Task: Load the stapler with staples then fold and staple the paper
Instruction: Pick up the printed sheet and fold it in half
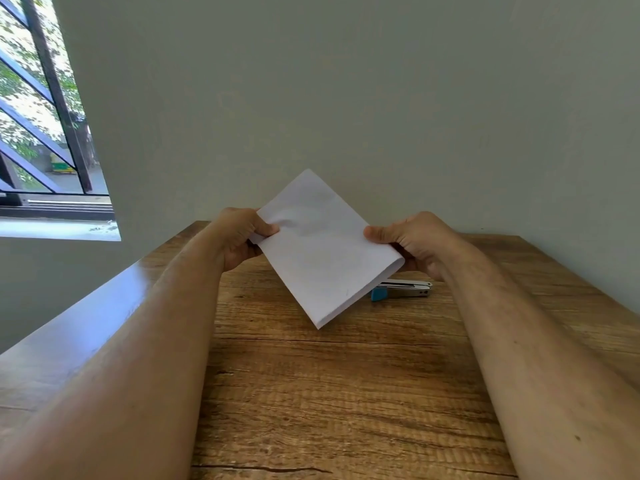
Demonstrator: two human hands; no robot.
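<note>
Two bare forearms run up from the lower corners of the frame over a wooden table (311,403) whose grain fills the bottom half. At mid-frame both hands hold a folded white paper (322,251) lifted clear of the tabletop and turned diagonally, one corner pointing up toward the wall and the opposite corner down toward the table. The folded edge runs along its lower right side, where the layers curl round together.

The left hand (242,237) grips the paper's left edge, thumb pressed on the top face and the other fingers curled underneath, clamped on the sheet. The right hand (412,244) pinches the right corner the same way, thumb on top and fingers tucked behind.

Just beyond and below the paper's right side, a stapler (401,289) lies flat on the table, metal body with a blue end, partly hidden by the sheet; whether it holds staples cannot be told.

Farther back stands a plain grey-green wall (346,98), and at the upper left a window (41,126) with dark bars shows foliage outside.
</note>
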